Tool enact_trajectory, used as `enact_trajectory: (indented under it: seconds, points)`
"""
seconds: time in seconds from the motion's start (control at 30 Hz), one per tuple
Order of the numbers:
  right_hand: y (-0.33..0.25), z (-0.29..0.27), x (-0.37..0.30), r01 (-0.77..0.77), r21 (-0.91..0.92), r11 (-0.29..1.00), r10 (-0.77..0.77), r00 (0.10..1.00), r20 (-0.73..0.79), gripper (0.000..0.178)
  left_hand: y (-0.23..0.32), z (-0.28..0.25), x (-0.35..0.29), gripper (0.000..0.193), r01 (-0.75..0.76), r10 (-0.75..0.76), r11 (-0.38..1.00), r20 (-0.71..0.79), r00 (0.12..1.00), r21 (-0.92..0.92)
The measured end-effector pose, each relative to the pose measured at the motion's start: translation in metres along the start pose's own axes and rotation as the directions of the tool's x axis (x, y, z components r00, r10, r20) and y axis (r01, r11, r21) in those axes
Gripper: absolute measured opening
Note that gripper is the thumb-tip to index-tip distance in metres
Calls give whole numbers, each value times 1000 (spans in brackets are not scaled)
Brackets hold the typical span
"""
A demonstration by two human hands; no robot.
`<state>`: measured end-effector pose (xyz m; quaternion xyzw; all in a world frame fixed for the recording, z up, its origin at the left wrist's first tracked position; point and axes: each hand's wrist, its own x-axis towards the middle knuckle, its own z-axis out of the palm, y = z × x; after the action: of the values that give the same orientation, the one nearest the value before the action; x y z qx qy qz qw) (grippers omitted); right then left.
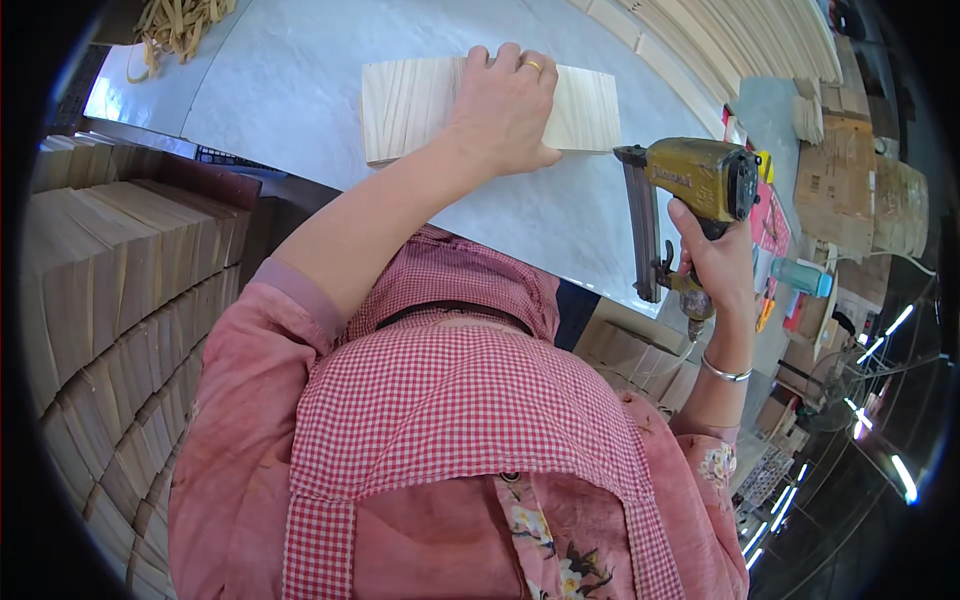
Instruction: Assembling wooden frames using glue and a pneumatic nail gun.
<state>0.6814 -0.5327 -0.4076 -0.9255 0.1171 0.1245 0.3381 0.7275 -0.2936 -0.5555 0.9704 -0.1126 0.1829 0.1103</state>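
Note:
A pale wooden box-like piece (410,100) with streaked grain lies across the light worktable. My left hand (507,112) reaches over it, fingers curled over its far edge and thumb at its near side, gripping it. My right hand (718,255) is wrapped round the handle of a yellow and black pneumatic nail gun (700,175). The gun's nose is at the right end of the wooden piece; I cannot tell whether they touch. Its long magazine points down toward the table's near edge. The underside of the wooden piece is hidden.
Stacked wooden pieces (130,250) fill the left side. Long thin wood strips (740,40) lie at the far right of the worktable (290,90). A bundle of tan bands (175,30) sits far left. A light-blue bottle (800,277) and cardboard boxes (850,185) are at right.

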Motion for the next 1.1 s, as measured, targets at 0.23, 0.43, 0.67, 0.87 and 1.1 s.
enact_trajectory:
  seconds: [0.23, 0.43, 0.67, 0.87, 1.1]
  points:
    - [2, 1, 2, -23, 26, 999, 22, 1000, 9, 31, 0, -1, 1, 78, 12, -12, 1000, 17, 1000, -20]
    - [1, 3, 2, -14, 48, 999, 13, 1000, 5, 31, 0, 1, 1, 78, 2, -3, 1000, -11, 1000, -27]
    - [-7, 4, 1, 79, -108, 991, -77, 997, 25, 30, -4, 1, -6, 81, 11, -12, 998, -11, 1000, -64]
    - [-27, 17, -18, 96, -86, 992, -91, 994, 61, 31, -37, -24, -34, 85, 11, -10, 999, -38, 999, 30]
    - [-40, 43, -23, 88, -32, 996, -81, 980, 179, 32, -45, -43, -37, 85, 89, -94, 996, 183, 979, 31]
